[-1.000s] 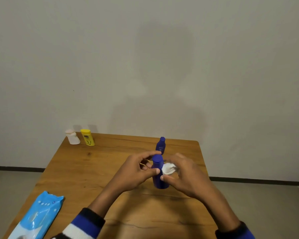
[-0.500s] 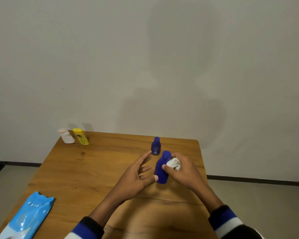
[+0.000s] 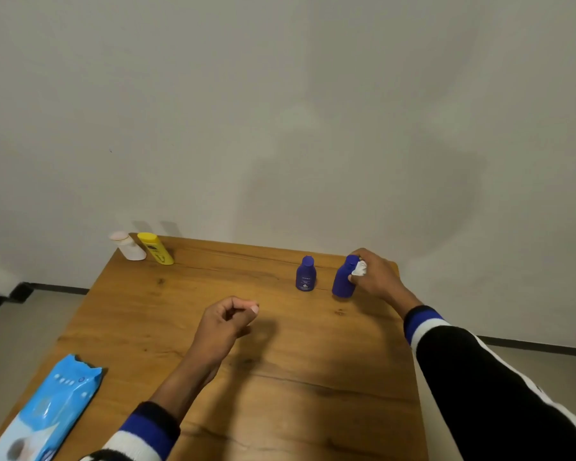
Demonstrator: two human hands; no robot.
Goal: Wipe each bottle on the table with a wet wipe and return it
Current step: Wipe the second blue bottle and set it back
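Right hand point(image 3: 378, 277) grips the unlabelled-side blue bottle point(image 3: 344, 281) with a crumpled wet wipe point(image 3: 359, 269) pressed to its neck, standing on the tabletop point(image 3: 187, 311); left hand point(image 3: 225, 322) is loosely curled, empty. Beside it I read "NIVEA" on the second blue bottle point(image 3: 305, 274). Yellow bottle point(image 3: 155, 248) print unreadable.

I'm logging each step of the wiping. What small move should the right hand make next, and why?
Probably let go of the blue bottle while keeping the wipe: the right hand has it standing on the table beside the other blue bottle.
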